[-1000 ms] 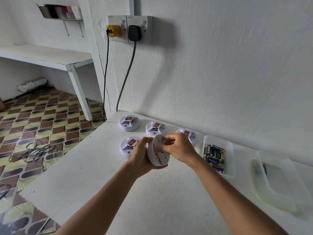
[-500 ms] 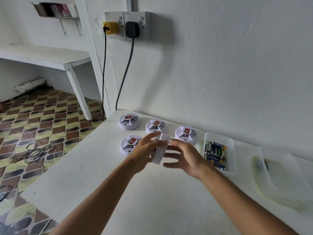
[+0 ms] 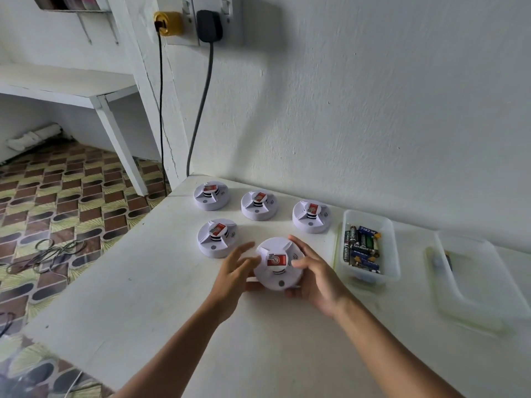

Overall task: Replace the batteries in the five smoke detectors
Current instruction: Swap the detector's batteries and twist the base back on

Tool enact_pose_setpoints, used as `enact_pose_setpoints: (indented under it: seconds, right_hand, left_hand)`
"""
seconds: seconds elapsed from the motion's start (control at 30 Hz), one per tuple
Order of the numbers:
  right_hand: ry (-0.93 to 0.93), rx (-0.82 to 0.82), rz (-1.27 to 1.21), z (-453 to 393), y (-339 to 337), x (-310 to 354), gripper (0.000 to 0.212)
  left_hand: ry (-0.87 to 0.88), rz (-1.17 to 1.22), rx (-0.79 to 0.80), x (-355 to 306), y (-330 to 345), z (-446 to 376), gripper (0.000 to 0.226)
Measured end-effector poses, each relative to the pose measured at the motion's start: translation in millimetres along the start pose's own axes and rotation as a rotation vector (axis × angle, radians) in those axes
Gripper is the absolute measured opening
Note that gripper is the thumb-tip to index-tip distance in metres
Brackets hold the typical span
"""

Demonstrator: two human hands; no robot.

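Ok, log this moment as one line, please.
nearest smoke detector: face-up on table | left hand: open, beside it | right hand: open, touching it | battery tray: stocked

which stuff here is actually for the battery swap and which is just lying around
For the job:
- five smoke detectors, four set down, one between the left hand and right hand
- tray of batteries

Just lying about:
- yellow plug and black plug
- cables on the floor
- shelf rack on the wall
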State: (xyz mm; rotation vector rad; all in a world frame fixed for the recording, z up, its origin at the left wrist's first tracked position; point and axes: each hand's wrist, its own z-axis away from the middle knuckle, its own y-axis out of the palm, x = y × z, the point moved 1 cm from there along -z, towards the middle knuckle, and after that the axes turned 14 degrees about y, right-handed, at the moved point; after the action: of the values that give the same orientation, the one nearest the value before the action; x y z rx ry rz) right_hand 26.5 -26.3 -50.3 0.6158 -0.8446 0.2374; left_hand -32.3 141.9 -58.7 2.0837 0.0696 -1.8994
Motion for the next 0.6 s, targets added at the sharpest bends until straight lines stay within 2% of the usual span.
enact_pose_setpoints:
  seconds: [0.3, 0.6]
  right_hand:
    - [-0.225, -0.148, 0.207, -4, -7, -23, 0.078]
    - [-0.265, -0.215, 0.274, -5, -3, -31, 0.086]
  left_hand:
    - [0.167, -0.057, 0.057, 14, -5, 7, 0.042]
    - [0.224, -0.11, 0.009, 19, -6, 12, 0.034]
